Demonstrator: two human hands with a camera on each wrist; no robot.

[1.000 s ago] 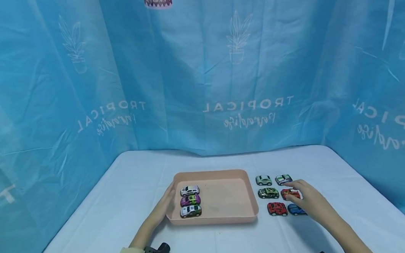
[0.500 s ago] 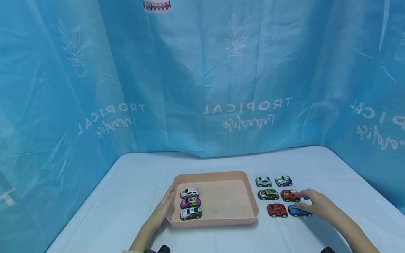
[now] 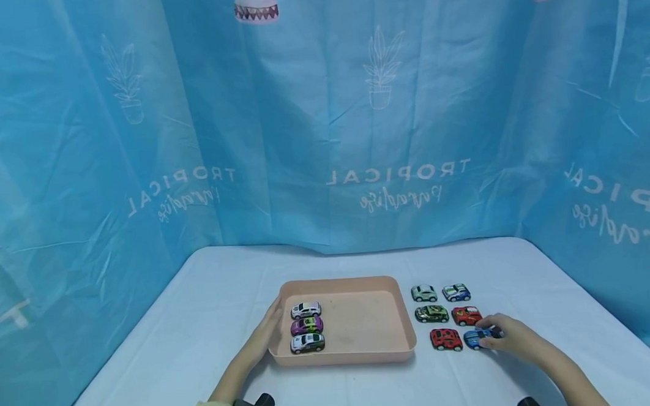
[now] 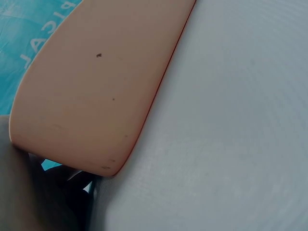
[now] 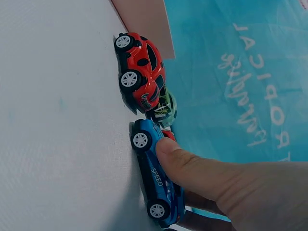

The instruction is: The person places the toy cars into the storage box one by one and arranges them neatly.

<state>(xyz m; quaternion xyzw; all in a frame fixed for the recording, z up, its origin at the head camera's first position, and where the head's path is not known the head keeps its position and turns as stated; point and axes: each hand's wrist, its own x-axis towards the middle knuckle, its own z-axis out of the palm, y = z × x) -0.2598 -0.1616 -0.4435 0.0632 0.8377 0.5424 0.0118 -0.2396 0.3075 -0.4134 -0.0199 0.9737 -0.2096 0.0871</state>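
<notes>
The right hand [image 3: 510,338] pinches the blue toy car [image 5: 155,175] at its fingertips, probably light, rigid and slick, best held across both sides; the left hand's [image 3: 266,326] grip is unclear.

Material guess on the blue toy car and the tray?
Blue toy car: glossy blue body with bright highlights; plastic or painted metal, the look leaves it open.

Tray: probably moulded plastic, satin finish; smooth, seamless-looking wall, rounded corners, a few small dark marks.
</notes>
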